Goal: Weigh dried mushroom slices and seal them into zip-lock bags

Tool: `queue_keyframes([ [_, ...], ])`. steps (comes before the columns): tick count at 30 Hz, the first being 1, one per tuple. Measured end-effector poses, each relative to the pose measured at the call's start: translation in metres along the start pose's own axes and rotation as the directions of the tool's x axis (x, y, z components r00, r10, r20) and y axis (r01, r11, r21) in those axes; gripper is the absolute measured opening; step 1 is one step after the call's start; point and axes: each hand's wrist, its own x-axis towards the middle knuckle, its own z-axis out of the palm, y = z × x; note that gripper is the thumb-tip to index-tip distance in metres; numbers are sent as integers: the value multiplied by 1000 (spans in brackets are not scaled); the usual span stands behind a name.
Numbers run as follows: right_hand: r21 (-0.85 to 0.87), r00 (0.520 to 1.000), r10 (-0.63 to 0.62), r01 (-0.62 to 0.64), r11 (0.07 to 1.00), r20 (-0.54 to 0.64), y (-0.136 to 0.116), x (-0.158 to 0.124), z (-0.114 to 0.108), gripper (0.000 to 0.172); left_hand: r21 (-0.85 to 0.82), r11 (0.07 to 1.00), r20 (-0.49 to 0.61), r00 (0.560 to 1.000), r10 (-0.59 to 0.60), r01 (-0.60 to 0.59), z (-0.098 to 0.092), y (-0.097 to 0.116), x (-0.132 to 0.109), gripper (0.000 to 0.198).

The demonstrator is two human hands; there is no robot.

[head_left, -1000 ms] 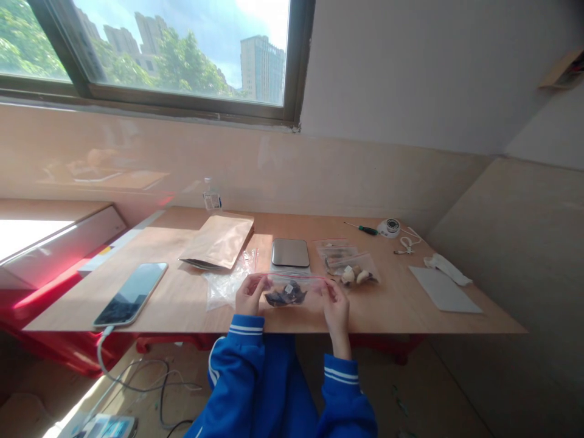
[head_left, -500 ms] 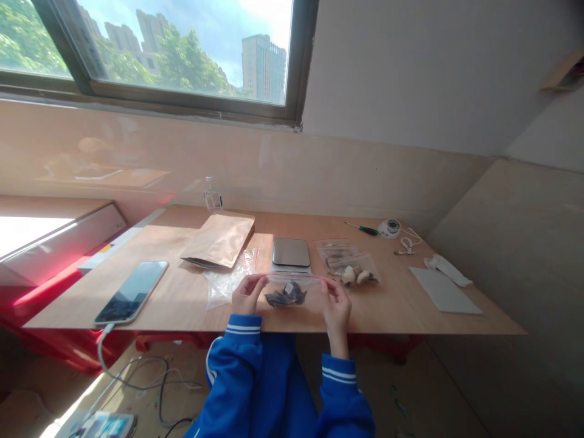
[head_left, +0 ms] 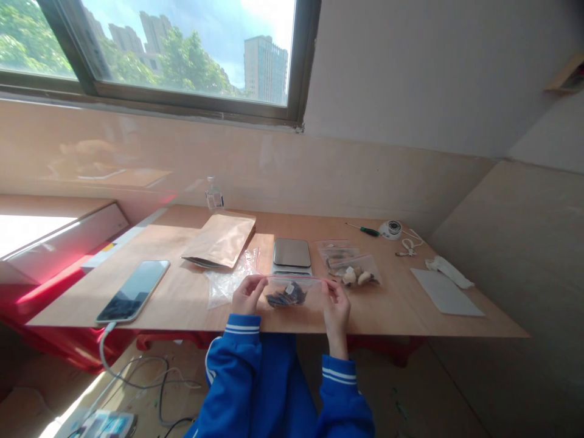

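Observation:
A clear zip bag [head_left: 312, 294] with a red seal line along its top is stretched between my two hands over the table's near edge. Dark dried pieces and a small white label show inside it. My left hand [head_left: 247, 294] pinches the bag's upper left corner, and my right hand [head_left: 336, 304] pinches the upper right one. Just beyond the bag sits a small scale [head_left: 291, 253] with a metal top. Filled zip bags [head_left: 360, 272], the nearest with pale chunky pieces, lie to the right of the scale. Crumpled clear bags [head_left: 227, 286] are beside my left hand.
A brown paper pouch [head_left: 222, 239] lies behind the clear bags, near a small bottle [head_left: 214, 196]. At left is a phone [head_left: 134, 291] with a cable. To the right are a screwdriver [head_left: 368, 231], a white camera [head_left: 391, 229] and a white sheet [head_left: 444, 292].

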Motion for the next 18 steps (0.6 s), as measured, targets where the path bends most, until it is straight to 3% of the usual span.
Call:
queue_keyframes([
  [9, 103, 982, 72, -90, 991, 173, 2, -1, 6, 32, -30, 997, 106, 992, -61, 64, 2, -1, 1, 33],
  [18, 48, 989, 88, -94, 994, 116, 4, 0, 2, 34, -13, 999, 72, 997, -32, 33, -3, 0, 1, 28],
])
